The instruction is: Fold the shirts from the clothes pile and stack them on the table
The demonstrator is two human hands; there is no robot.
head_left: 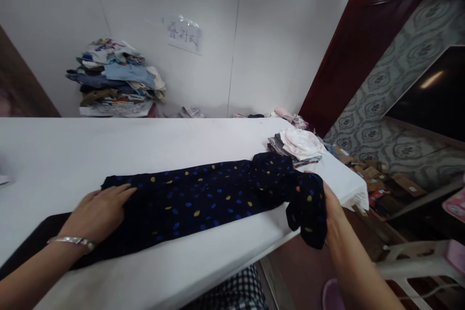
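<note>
A dark navy shirt (210,193) with small blue and yellow leaf-like spots lies in a long folded strip across the white table. My left hand (100,210) rests on its left end, fingers stretched over the cloth. At the other end, my right hand (331,206) grips a bunched part of the shirt, raised near the table's front edge. Cloth hides most of that hand's fingers. Plain black fabric (32,240) extends to the left under my left forearm; whether it belongs to the shirt I cannot tell.
A tall pile of mixed clothes (118,80) stands at the back left. Folded garments (300,144), a white one on top, lie at the table's right end. Right of the table (174,138) are cardboard boxes (403,189) and a white plastic stool (410,266).
</note>
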